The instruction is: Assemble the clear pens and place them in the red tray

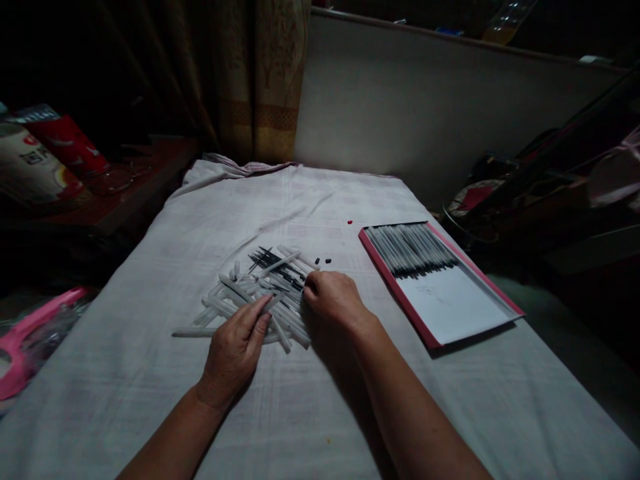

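Note:
A loose pile of translucent white pen barrels (225, 308) lies in the middle of the cloth, mixed with thin dark pen parts (280, 267). At the near side of the pile, my left hand (234, 348) pinches a pale pen barrel (274, 303) between thumb and fingers. My right hand (334, 295) is closed at the pile's right edge, its fingertips curled down; what they grip is hidden. Two small black pieces (328, 261) rest just beyond it. To the right, a shallow red-edged box (400, 301) holds a row of similar pens (413, 247) with black ends, above a bare white area.
A pale checked cloth (310, 413) covers the work surface. One small red piece (350, 222) lies near the box. On the left stand a dark red side table (135, 187) with a labelled container (37, 163), and a pink plastic item (30, 333). A curtain (273, 80) hangs behind.

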Motion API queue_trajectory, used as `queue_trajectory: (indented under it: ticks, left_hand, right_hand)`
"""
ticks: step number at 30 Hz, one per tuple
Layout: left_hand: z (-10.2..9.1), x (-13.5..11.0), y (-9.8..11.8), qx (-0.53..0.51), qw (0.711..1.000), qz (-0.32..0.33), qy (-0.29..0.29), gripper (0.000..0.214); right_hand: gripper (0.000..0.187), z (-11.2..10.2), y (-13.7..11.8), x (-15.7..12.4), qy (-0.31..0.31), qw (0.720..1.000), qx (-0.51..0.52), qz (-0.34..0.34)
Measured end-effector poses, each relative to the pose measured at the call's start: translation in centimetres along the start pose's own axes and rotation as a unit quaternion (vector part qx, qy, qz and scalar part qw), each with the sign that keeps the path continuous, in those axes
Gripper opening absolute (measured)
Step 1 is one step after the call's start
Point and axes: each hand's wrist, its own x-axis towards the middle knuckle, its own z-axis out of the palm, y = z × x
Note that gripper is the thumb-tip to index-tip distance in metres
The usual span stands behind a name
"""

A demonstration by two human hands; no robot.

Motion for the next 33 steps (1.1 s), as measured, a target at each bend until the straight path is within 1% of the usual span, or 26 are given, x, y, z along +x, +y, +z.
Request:
queue_trajectory:
  ticks: [2,4,5,6,8,10,11,13,15,19,21,26,30,33]
  left_hand:
    - [-0.1,0.1,0.1,0.0,1.0,0.004,0.003,0.033]
    - [-0.1,0.1,0.1,-0.004,1.0,0.007,0.007,0.033]
    - [-0.1,0.1,0.1,-0.006,1.0,0.008,0.007,0.034]
    - [-0.1,0.1,0.1,-0.008,1.0,0.009,0.007,0.034]
    - [-0.1,0.0,0.1,-0.007,1.0,0.006,0.006,0.034]
    - [-0.1,0.0,0.0,-0.005,1.0,0.004,0.004,0.033]
    - [0.0,0.0,0.0,-0.004,1.0,0.003,0.003,0.033]
    - [-0.1,0.0,-0.1,-0.004,1.0,0.004,0.002,0.033]
    - [-0.1,0.0,-0.1,-0.005,1.0,0.004,0.001,0.033]
    - [-0.2,0.0,-0.1,-0.002,1.0,-0.002,-0.007,0.033]
    - [-0.2,-0.1,0.0,-0.002,1.0,-0.006,-0.01,0.033]
    - [-0.1,0.0,0.0,-0.009,1.0,-0.01,-0.002,0.032]
    - [0.0,-0.1,-0.1,-0.006,1.0,-0.004,-0.001,0.033]
    - [0.0,-0.2,-0.2,0.003,1.0,0.013,0.004,0.033]
  right_hand:
    - [0.023,-0.9,1.1,-0.1,0.035,0.998,0.048,0.011]
    - [0.019,-1.7,2.4,-0.1,0.089,0.985,0.15,0.006]
    - [0.017,-2.1,3.0,-0.1,0.116,0.969,0.219,0.0]
    - [0.015,-2.5,3.6,-0.1,0.139,0.946,0.291,-0.008]
    - [0.016,-3.1,4.5,-0.2,0.166,0.894,0.415,-0.025]
    - [0.023,-3.7,5.0,-0.4,0.173,0.854,0.489,-0.04]
    - [0.026,-3.9,5.1,-0.5,0.173,0.841,0.511,-0.045]
    - [0.028,-4.3,5.1,-0.8,0.173,0.824,0.537,-0.05]
    - [0.028,-4.5,5.0,-1.0,0.176,0.821,0.54,-0.053]
    - [0.03,-4.4,4.6,-1.0,0.177,0.837,0.513,-0.065]
    - [0.03,-4.3,4.5,-1.0,0.176,0.841,0.507,-0.067]
    - [0.028,-4.4,4.8,-1.0,0.19,0.828,0.524,-0.059]
    - [0.028,-4.2,4.8,-0.9,0.191,0.837,0.509,-0.061]
    - [0.028,-3.8,4.3,-0.8,0.176,0.839,0.51,-0.073]
